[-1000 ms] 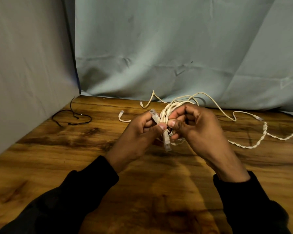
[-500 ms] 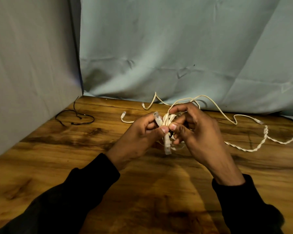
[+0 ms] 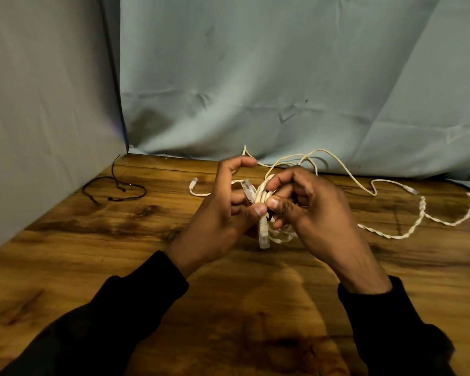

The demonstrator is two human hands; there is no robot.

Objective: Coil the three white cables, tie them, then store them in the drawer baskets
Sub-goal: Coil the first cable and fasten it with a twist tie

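Observation:
A coiled white cable point(image 3: 261, 198) is held above the wooden table point(image 3: 92, 253) between both hands. My left hand point(image 3: 223, 215) pinches the coil with its thumb, its index finger raised and curled above. My right hand point(image 3: 310, 210) grips the coil from the right, thumb pressed beside the left thumb. Two clear plug ends point(image 3: 263, 234) stick out, one upward and one downward. A thin loose white cable point(image 3: 350, 175) loops on the table behind the hands. A twisted white cable point(image 3: 407, 234) lies to the right.
A thin black cord point(image 3: 114, 191) lies at the far left of the table by the grey cloth wall. Blue-grey cloth hangs along the back edge. No drawer or basket is in view.
My left index finger has lifted off the coil and now curls above it. Both hands stay at the same spot with the coil between them.

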